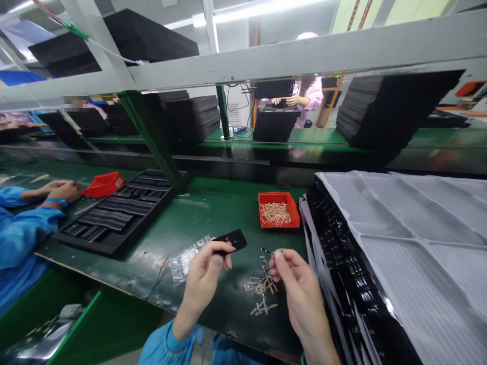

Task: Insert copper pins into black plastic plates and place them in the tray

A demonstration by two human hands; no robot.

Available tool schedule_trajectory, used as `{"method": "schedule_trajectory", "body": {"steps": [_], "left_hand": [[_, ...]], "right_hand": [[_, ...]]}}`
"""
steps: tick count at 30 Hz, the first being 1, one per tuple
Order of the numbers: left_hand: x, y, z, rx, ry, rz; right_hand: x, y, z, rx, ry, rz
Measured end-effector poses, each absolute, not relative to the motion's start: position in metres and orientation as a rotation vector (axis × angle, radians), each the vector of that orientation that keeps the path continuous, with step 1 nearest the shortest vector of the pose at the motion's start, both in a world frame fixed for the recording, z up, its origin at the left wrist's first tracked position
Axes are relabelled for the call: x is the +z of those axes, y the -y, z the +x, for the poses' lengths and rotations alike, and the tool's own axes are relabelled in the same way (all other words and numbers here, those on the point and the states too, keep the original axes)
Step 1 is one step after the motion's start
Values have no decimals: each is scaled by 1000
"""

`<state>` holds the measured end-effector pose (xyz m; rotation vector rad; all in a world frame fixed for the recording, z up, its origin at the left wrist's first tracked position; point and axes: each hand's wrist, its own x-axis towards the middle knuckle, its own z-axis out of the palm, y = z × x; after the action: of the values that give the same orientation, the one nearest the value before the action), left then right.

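Note:
My left hand (207,268) grips a flat black rectangular piece (236,240) by its left end, above the green table. Between the thumb and fingers of my right hand (291,271) is a small dark-tipped part (266,251). Under and beside that hand lies a loose pile of small beige and metallic parts (262,286). Further back, a red bin (279,224) holds many similar beige pieces. A clear plastic bag (180,266) rests on the table, partly behind my left hand.
Stacked black and pale grey trays (418,228) rise close on the right. At left are a black foam tray (110,213), another red bin (102,184) and a co-worker's hands (63,191). A green post (152,137) and white beam (266,63) cross ahead; a person stands beyond.

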<state>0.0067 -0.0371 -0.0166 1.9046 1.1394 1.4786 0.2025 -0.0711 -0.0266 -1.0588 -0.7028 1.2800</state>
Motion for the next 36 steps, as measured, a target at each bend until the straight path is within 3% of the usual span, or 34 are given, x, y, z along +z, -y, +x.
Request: {"method": "schedule_trajectory", "body": {"steps": [5, 10, 36], "left_hand": [[-11, 57, 30, 1218, -1228, 1608], [-13, 66, 49, 1095, -1181, 1324], [-14, 77, 63, 1102, -1152, 1390]], "right_hand": [[-31, 76, 203, 993, 1017, -1088], [-34, 76, 200, 998, 1126, -1156], [-31, 80, 199, 688, 1162, -1188]]}}
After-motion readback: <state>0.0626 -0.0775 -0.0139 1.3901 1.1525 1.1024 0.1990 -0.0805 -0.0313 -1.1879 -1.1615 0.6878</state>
